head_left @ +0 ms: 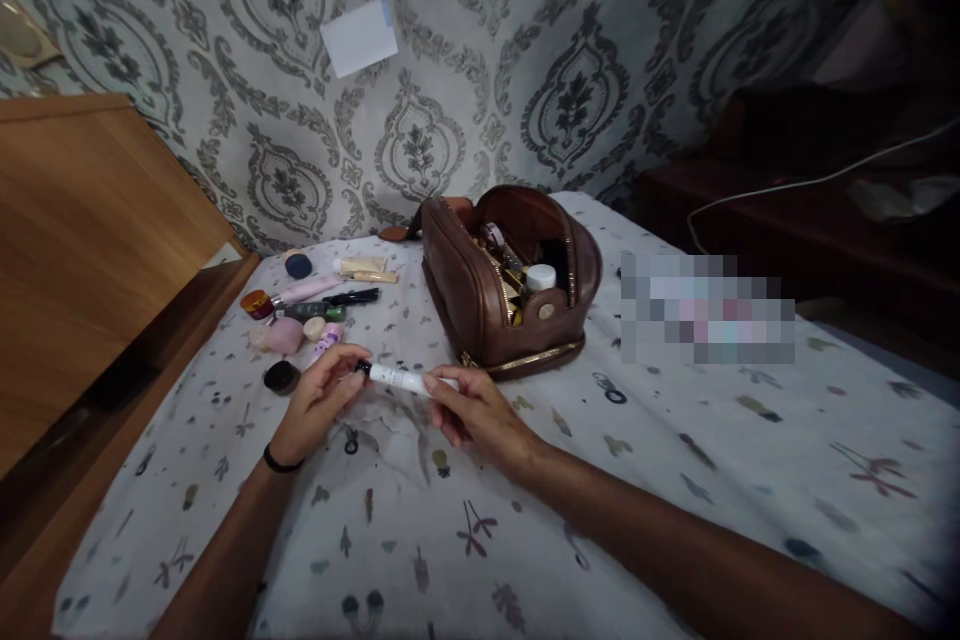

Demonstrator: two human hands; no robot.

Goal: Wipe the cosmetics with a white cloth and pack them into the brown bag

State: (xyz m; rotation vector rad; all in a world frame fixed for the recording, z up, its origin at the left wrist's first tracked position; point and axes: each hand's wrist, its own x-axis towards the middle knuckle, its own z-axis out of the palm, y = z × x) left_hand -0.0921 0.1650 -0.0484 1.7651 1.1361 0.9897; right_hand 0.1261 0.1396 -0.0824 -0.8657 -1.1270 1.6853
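A slim white tube with a black cap (399, 379) is held level between my two hands, above the patterned sheet. My left hand (324, 398), with a black band at the wrist, pinches the capped end. At the other end, the fingers of my right hand (472, 407) close on the white body. Just beyond stands a brown toiletry bag (466, 295), its top unzipped. Inside the bag are a white-lidded jar (541, 278) and other small items. A dark round jar (282, 377) sits left of my left hand, near a purple-and-white bottle (328, 340).
Several cosmetics lie at the left: an amber jar (256, 304), a green bottle (321, 311), a pink item (286, 334), a cream tube (361, 265) and a dark blue round item (298, 265). A wooden panel (90, 250) borders the left. A white cable (810, 182) hangs at right.
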